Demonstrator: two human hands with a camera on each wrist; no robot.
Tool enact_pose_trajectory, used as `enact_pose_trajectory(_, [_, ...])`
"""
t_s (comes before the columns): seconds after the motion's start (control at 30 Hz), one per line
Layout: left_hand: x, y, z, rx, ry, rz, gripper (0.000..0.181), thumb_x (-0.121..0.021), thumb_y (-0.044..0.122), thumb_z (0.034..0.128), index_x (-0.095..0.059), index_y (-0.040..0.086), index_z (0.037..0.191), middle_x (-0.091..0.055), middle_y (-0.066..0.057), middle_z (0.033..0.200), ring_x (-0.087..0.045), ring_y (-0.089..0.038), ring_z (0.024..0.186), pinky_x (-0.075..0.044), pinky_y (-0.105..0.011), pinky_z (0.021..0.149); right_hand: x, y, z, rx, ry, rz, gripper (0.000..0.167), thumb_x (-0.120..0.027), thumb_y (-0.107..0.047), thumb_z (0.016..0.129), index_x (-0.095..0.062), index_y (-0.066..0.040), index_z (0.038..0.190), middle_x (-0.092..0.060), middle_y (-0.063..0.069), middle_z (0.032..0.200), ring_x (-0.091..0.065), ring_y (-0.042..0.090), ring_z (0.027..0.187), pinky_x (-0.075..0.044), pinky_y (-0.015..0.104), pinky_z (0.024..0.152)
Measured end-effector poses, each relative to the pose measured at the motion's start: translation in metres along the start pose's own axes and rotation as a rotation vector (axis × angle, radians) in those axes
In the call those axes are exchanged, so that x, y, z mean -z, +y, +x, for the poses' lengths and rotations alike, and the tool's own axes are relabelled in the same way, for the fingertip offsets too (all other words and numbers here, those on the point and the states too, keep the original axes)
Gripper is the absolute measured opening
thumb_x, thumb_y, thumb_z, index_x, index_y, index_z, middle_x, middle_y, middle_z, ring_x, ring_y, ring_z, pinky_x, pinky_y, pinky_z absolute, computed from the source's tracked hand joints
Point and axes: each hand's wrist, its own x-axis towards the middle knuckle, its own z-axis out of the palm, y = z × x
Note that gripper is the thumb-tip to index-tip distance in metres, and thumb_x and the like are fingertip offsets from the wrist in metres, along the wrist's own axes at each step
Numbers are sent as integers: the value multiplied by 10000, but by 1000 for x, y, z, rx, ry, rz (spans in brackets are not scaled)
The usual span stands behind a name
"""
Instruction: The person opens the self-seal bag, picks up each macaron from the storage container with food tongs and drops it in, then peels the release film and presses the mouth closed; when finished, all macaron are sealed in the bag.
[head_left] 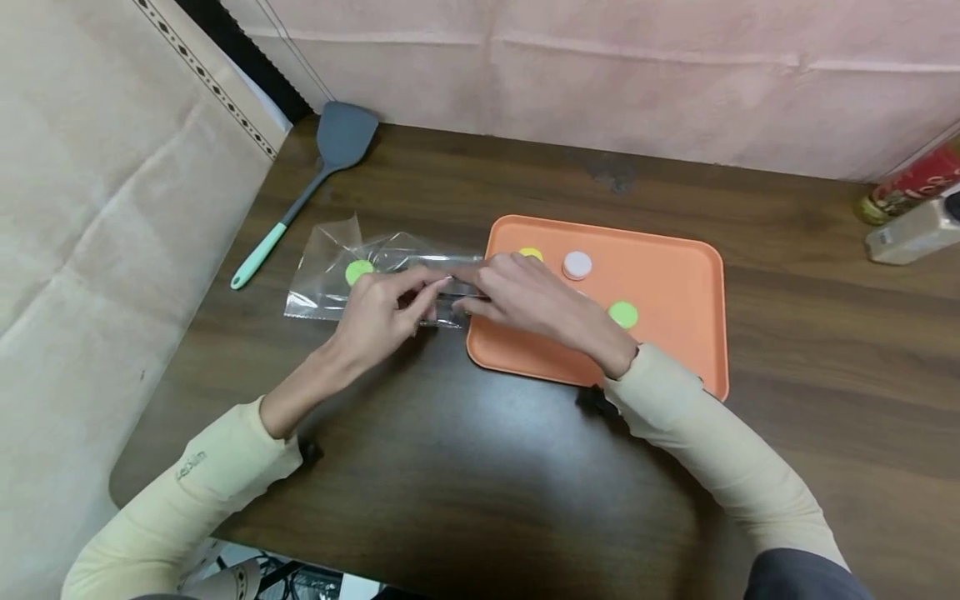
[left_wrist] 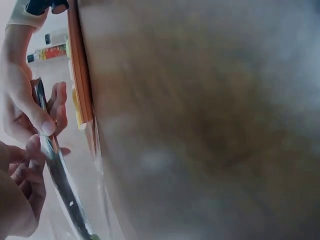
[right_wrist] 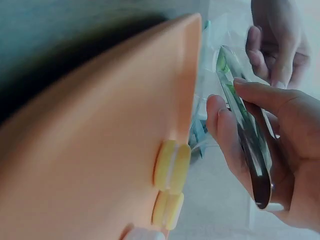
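My right hand [head_left: 525, 296] holds a pair of metal tongs [right_wrist: 254, 160] between thumb and fingers, over the left edge of an orange tray [head_left: 675, 350]. The tongs point left into a clear plastic bag [head_left: 318, 287] on the table. A green macaron [head_left: 359, 272] shows inside the bag, near the tongs' tips. Beside the tongs, my left hand [head_left: 378, 312] brings thumb and forefinger together at the bag's mouth and seems to pinch its film. On the tray lie a white macaron [head_left: 577, 265], another green macaron [head_left: 622, 314] and yellow macarons [right_wrist: 171, 167], partly hidden by my right hand in the head view.
A grey spatula [head_left: 345, 137] with a mint handle lies at the table's back left, behind the bag. A red-labelled bottle [head_left: 915, 183] and a clear container [head_left: 911, 233] are at the far right. Pale cloth [head_left: 600, 83] hangs behind the table.
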Motion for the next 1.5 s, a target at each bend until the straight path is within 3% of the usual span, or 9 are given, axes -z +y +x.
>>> enact_pose_trajectory(0.07, [3,3,-2,47,-33,-8,274,-720,52,1062,-716,-12,1328,-778,-71,799,-590,-96,521,-434,-218,496,3,1,0,-28,-7,9,371,-745,-275,1080,-729,-74,1391,-474,-18,645,-408,130,556,-299,288,532])
enact_pose_trajectory(0.17, [6,1,-7,46,-73,97,487,-753,93,1052,-551,2,1486,-785,-95,896,-589,-113,557,-423,-237,501,6,2,0,-60,-13,13,449,-738,-281,1085,-685,-46,1465,-483,-10,642,-406,130,547,-300,284,523])
enact_pose_trajectory(0.3, [11,-3,-16,-9,-112,336,470,-848,215,999,-560,18,1313,-688,-74,815,-532,-156,539,-379,-302,463,6,3,0,-67,-5,26,398,-732,-280,1089,-702,-43,1408,-500,2,650,-434,140,551,-324,293,526])
enact_pose_trajectory(0.5, [12,-9,-23,-69,-244,657,478,-884,353,957,-594,-6,1082,-667,-132,753,-617,-320,507,-456,-443,408,-3,12,5,-41,-7,27,222,-706,-309,1104,-706,-88,1129,-501,-8,652,-466,138,554,-341,302,524])
enact_pose_trajectory(0.73, [3,-12,-18,-220,-280,779,64,-664,-33,978,-603,-33,960,-684,-148,778,-642,-300,540,-509,-441,429,2,3,7,-80,-48,64,184,-716,-272,1098,-695,-92,1066,-493,-15,677,-436,123,575,-309,283,535])
enact_pose_trajectory(0.93, [-2,-15,-13,-390,-288,880,55,-664,-28,978,-637,9,947,-672,-114,719,-624,-238,530,-479,-360,437,1,2,11,-58,-51,78,166,-692,-253,1106,-683,-98,1046,-471,-26,683,-430,128,585,-303,294,537])
enact_pose_trajectory(1.07, [-7,-32,-17,-424,-349,764,74,-691,23,985,-622,51,982,-648,-79,704,-576,-226,492,-413,-367,405,0,0,17,-40,-58,28,182,-682,-256,1111,-678,-97,1023,-448,-28,669,-447,146,602,-317,300,552])
enact_pose_trajectory(1.27, [-23,-74,-29,-294,-547,339,57,-645,132,1014,-593,137,1037,-533,66,663,-511,-115,509,-385,-325,420,4,0,22,-72,-49,-61,224,-680,-294,1118,-738,-88,1185,-441,-21,650,-477,157,576,-357,315,529])
enact_pose_trajectory(1.5, [-23,-79,-33,-189,-573,99,139,-618,125,1028,-527,221,985,-503,152,679,-487,-4,560,-425,-248,497,7,3,23,-144,-32,-2,366,-668,-280,1122,-715,-82,1426,-462,-20,640,-468,149,573,-377,311,553])
